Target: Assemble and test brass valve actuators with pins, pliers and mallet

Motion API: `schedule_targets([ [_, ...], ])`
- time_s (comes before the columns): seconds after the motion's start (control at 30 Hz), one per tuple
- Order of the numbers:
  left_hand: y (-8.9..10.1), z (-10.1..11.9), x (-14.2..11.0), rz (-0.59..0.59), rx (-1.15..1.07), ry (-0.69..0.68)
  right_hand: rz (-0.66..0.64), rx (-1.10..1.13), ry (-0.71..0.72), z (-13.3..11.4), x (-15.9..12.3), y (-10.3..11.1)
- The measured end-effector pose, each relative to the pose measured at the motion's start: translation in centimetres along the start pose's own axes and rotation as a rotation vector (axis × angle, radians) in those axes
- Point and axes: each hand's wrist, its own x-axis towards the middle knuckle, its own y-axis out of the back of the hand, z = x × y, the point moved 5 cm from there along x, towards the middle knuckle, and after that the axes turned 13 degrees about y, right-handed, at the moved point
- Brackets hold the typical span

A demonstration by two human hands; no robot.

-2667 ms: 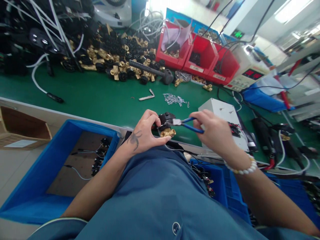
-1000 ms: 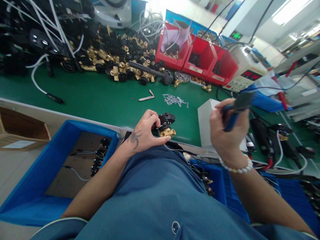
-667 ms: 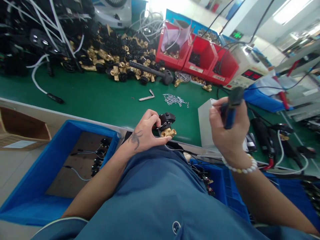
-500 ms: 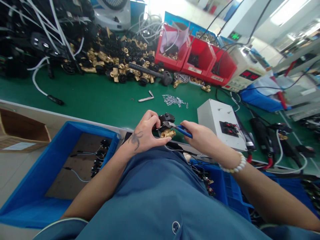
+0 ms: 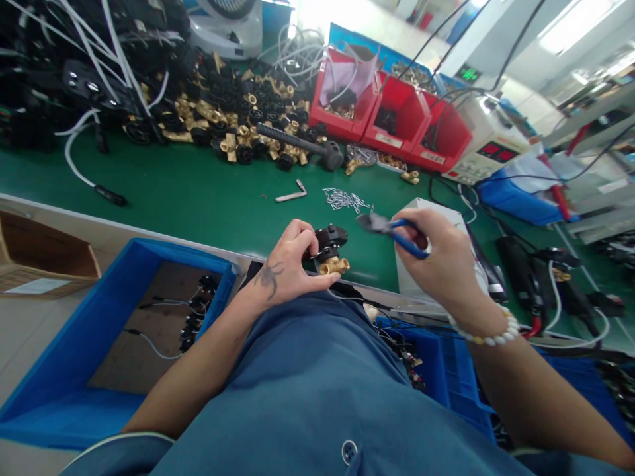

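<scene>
My left hand [image 5: 295, 261] is closed around a black part with a brass valve body [image 5: 334, 266] on its lower end, at the table's front edge. Blue-handled pliers [image 5: 411, 248] are held in my right hand [image 5: 434, 254], their metal jaws pointing left above the green table. A small pile of wire clips [image 5: 344, 199] lies just beyond the pliers' jaws. To the left of the clips is an L-shaped metal piece [image 5: 292, 194]. My left fingers hide some of the black part.
Brass and black valve parts [image 5: 243, 125] are heaped at the back, with a black-handled hammer [image 5: 307, 146] before them. Red bins [image 5: 389, 137] stand behind. A white box [image 5: 409, 274] is beside my right hand. A blue crate [image 5: 114, 317] sits lower left.
My right hand has moved right and slightly up with the pliers, away from the valve. The left hand keeps its hold in nearly the same place.
</scene>
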Motion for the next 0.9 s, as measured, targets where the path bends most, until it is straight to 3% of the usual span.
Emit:
schedule_targets([
  [0.03, 0.0, 0.0, 0.0, 0.0, 0.003, -0.004, 0.166, 0.013, -0.045, 0.2, -0.1, 0.8],
  [0.07, -0.1, 0.0, 0.0, 0.001, 0.007, -0.01, 0.25, 0.018, -0.073, 0.2, -0.3, 1.2],
  [0.1, -0.1, 0.0, 0.1, 0.002, 0.011, -0.016, 0.228, 0.011, -0.082, 0.1, -0.4, 1.0],
  [0.13, -0.1, 0.1, 0.1, 0.003, 0.014, -0.023, 0.102, 0.004, -0.071, -0.1, -0.3, 0.2],
  [0.2, -0.1, 0.2, 0.1, 0.001, 0.016, -0.028, -0.299, 0.001, -0.018, -0.6, -0.5, -2.0],
  [0.23, -0.1, 0.2, 0.1, 0.0, 0.014, -0.027, -0.437, -0.004, 0.005, -0.8, -0.7, -2.7],
  [0.27, -0.1, 0.2, 0.1, -0.001, 0.013, -0.024, -0.477, -0.011, 0.016, -0.8, -0.8, -2.9],
  [0.3, 0.0, 0.2, 0.1, -0.002, 0.013, -0.022, -0.412, -0.013, 0.013, -0.7, -0.6, -2.5],
  [0.4, 0.0, 0.3, 0.0, 0.004, 0.02, -0.032, 0.084, 0.017, -0.067, -0.1, -0.4, 0.0],
  [0.43, 0.0, 0.3, 0.0, 0.007, 0.024, -0.036, 0.178, 0.025, -0.092, 0.0, -0.6, 0.4],
  [0.47, -0.1, 0.2, 0.0, 0.009, 0.028, -0.038, 0.167, 0.023, -0.099, 0.0, -0.6, 0.3],
  [0.5, -0.1, 0.2, 0.1, 0.01, 0.031, -0.039, 0.051, 0.022, -0.086, -0.1, -0.6, -0.4],
  [0.57, -0.1, 0.2, 0.1, 0.01, 0.036, -0.039, -0.327, 0.018, -0.026, -0.6, -0.7, -2.5],
  [0.6, -0.2, 0.2, 0.1, 0.01, 0.036, -0.039, -0.452, 0.011, 0.0, -0.7, -0.9, -3.1],
  [0.63, -0.2, 0.2, 0.1, 0.008, 0.035, -0.038, -0.47, 0.001, 0.009, -0.7, -0.8, -3.1],
  [0.67, -0.2, 0.2, 0.1, 0.006, 0.032, -0.036, -0.393, -0.007, 0.005, -0.6, -0.7, -2.7],
  [0.77, -0.2, 0.3, 0.1, 0.003, 0.026, -0.026, 0.107, -0.01, -0.075, 0.0, -0.5, -0.1],
  [0.8, -0.2, 0.3, 0.1, 0.003, 0.027, -0.024, 0.208, -0.012, -0.101, 0.1, -0.8, 0.4],
  [0.83, -0.1, 0.3, 0.1, 0.003, 0.027, -0.023, 0.211, -0.02, -0.105, 0.1, -0.9, 0.4],
  [0.9, -0.1, 0.3, 0.1, 0.005, 0.028, -0.026, -0.058, -0.029, -0.056, -0.1, -0.9, -1.2],
])
